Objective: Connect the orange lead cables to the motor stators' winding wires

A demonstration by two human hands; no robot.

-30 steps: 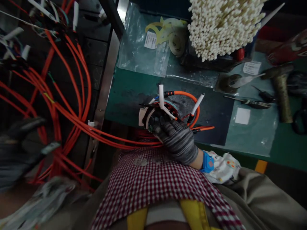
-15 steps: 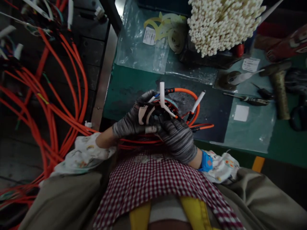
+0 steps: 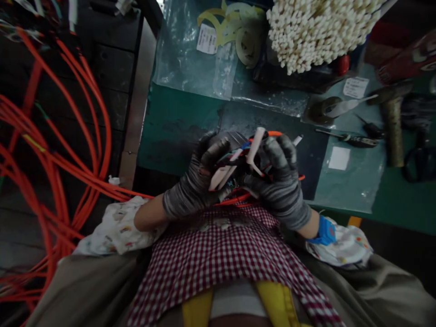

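Note:
Both my hands wear grey striped knit gloves with darkened fingertips. Between them, just above the front edge of the table, is a wire harness (image 3: 235,160) with thin coloured wires, orange cable and pale sleeves. One white sleeve (image 3: 255,144) sticks up from its middle. My left hand (image 3: 197,175) grips the harness from the left, fingers bent and thumb low at its near side. From the other side my right hand (image 3: 281,184) curls round it, its thumb against the wires. The harness parts under my palms are hidden, and the wires are slightly blurred.
Orange cables (image 3: 91,122) hang in a thick bundle at left. On the green table (image 3: 177,131) lie clear plastic bags, yellow tape rings (image 3: 247,45), a tape roll (image 3: 320,109), a screwdriver (image 3: 356,138), a hammer (image 3: 393,127) and a heap of white tubes (image 3: 316,34).
My hands have moved apart, the right one shifting right. The harness has turned between them, and its white sleeve now leans and sits farther right. The view has shifted slightly.

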